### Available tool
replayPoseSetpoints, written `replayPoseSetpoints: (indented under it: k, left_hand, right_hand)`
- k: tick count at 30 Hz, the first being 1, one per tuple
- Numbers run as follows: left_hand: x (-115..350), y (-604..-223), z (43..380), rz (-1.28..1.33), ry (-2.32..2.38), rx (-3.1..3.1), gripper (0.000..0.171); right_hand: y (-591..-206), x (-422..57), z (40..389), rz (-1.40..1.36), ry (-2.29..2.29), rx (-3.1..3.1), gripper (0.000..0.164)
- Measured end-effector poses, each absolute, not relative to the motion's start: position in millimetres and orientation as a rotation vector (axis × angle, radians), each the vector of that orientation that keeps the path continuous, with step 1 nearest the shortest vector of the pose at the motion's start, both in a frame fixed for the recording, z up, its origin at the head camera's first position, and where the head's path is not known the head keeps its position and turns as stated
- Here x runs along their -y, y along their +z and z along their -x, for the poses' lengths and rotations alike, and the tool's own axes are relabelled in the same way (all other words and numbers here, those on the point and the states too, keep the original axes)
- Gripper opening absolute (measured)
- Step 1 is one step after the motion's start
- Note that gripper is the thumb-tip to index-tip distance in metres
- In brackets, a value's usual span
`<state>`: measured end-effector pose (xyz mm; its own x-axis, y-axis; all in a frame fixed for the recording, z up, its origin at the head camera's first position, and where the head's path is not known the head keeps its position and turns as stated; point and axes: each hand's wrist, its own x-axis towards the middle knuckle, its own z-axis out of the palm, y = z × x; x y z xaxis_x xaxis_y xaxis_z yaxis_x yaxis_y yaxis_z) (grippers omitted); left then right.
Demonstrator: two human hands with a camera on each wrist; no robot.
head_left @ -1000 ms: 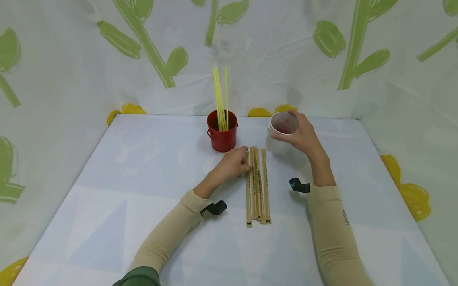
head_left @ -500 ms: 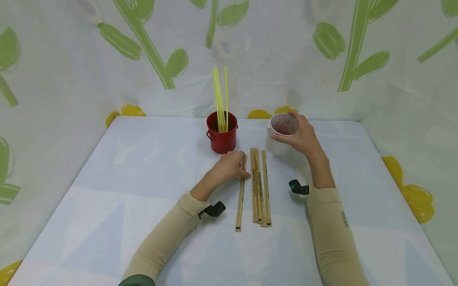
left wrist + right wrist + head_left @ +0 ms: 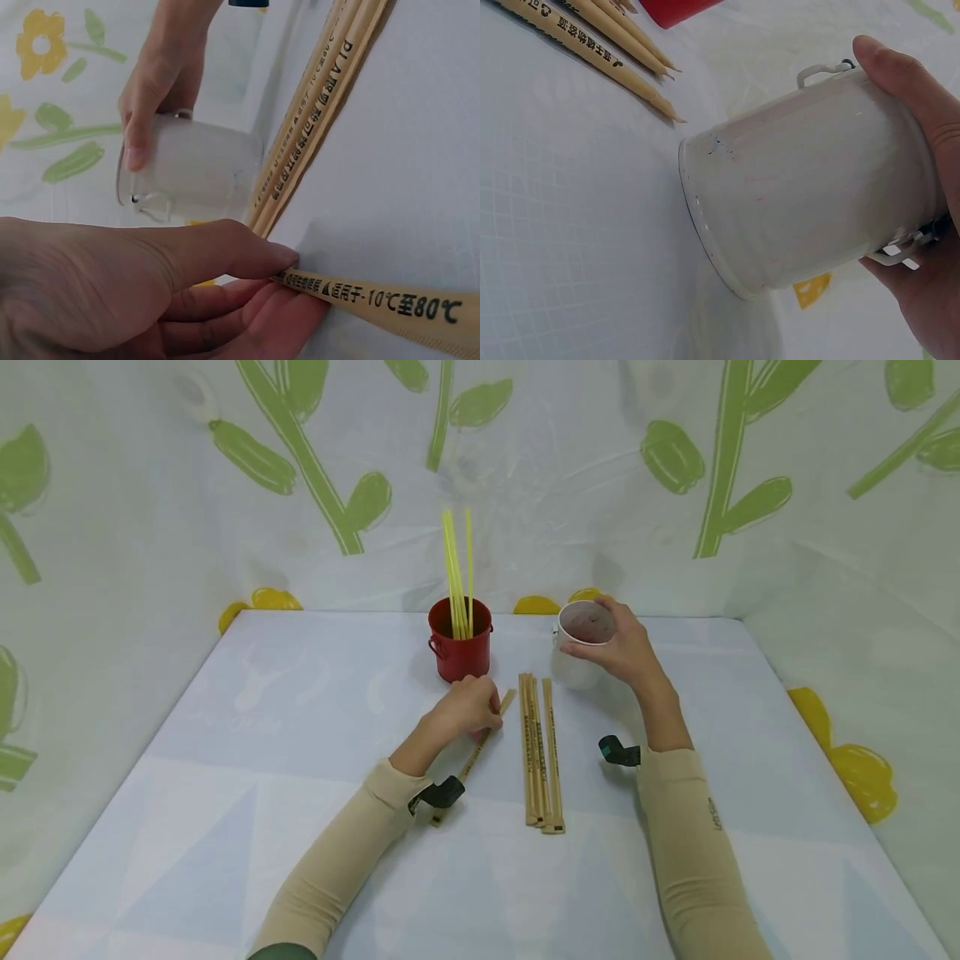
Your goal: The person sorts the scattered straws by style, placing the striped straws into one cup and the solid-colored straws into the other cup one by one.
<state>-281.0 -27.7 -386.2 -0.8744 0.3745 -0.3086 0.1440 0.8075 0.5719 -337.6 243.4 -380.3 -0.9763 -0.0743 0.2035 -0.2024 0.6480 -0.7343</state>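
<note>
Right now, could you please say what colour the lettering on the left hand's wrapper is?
Black, on the tan wrapper; clearest in the left wrist view.

straws (image 3: 453, 568) in left bucket (image 3: 463, 658) | right bucket (image 3: 576, 670) apart | on table (image 3: 330, 718), before these 2: wrapped straws (image 3: 534, 760)

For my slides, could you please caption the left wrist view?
Left hand pinches a brown packet; right hand grips a white bucket.
</note>
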Motion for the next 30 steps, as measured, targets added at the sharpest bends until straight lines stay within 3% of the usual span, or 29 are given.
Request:
replayPoseSetpoints:
  k: [21,30]
  left_hand:
    - [33,-392,289,-0.514,0.845,-2.691,0.015]
    - [34,-377,291,-0.56,1.149,-2.657,0.022]
  right_hand:
    - [-385,-242,337,-0.222,1.294,2.674,0.103]
    - [-386,-243,336,-0.232,1.303,2.637,0.105]
